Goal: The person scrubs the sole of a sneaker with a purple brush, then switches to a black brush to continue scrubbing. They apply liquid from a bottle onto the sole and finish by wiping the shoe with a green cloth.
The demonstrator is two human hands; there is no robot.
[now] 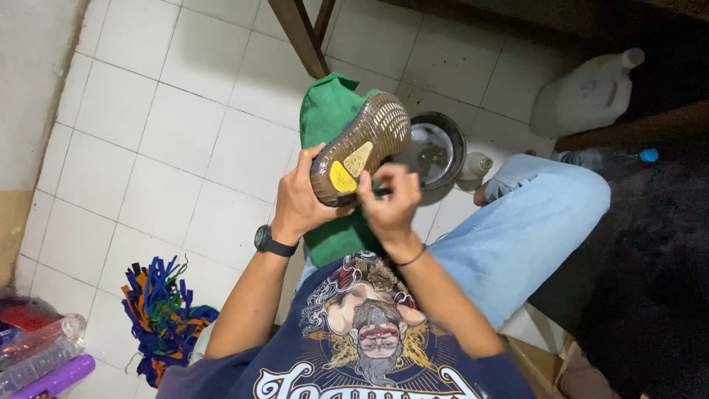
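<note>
1. Left hand [299,203], a dark watch [267,240] on its wrist, is curled around the heel end of a shoe [362,148], thumb up along the side, holding it sole-up in front of the chest
2. Right hand [388,203] sits just beside the left, fingers pinched closed against the heel of the sole near the yellow patch; whether it grips something small there cannot be told
3. Shoe's long axis runs from the heel at both hands up and away to the right, toe pointing toward the metal bowl [437,150]; both hands are at the heel, none at the toe
4. Green cloth [329,111] lies under the shoe, draped over the lap
5. Beyond the bowl stand a small bottle [476,166] and a white jug [587,92] on the tiled floor [148,125]
6. Lower left, well apart, lies a bundle of coloured strips [162,310]
</note>
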